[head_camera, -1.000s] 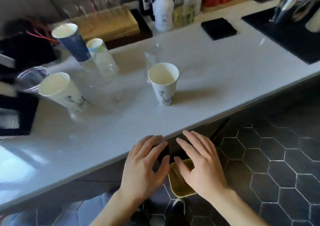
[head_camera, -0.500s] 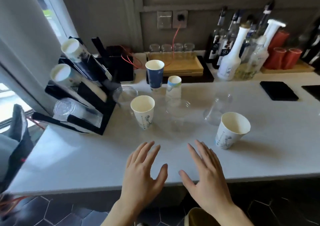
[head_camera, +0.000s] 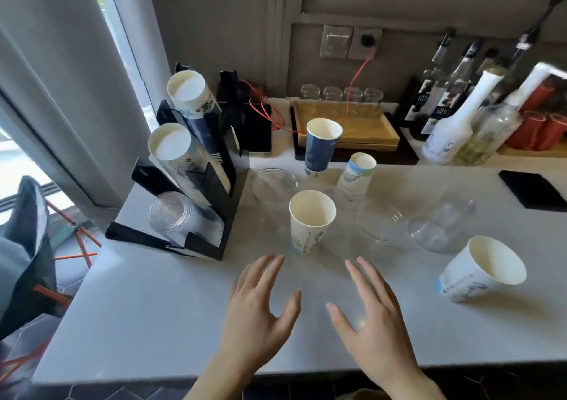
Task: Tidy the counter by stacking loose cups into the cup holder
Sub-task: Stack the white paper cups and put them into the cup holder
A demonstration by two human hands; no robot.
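I see a pale counter [head_camera: 153,307] against a grey panelled wall [head_camera: 214,16] carrying a switch plate [head_camera: 336,42] and socket [head_camera: 366,43]. Daylight comes through the window [head_camera: 18,160] at left, beside a grey curtain [head_camera: 61,62]. Dark hexagonal floor tiles [head_camera: 27,332] show below.

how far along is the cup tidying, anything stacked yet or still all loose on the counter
Done: the cup holder already has two paper stacks and one clear stack in it. In hand: nothing; the left hand and right hand are open over the counter. Left: the white paper cup, blue cup, small cup, tilted cup and several clear plastic cups are all loose.
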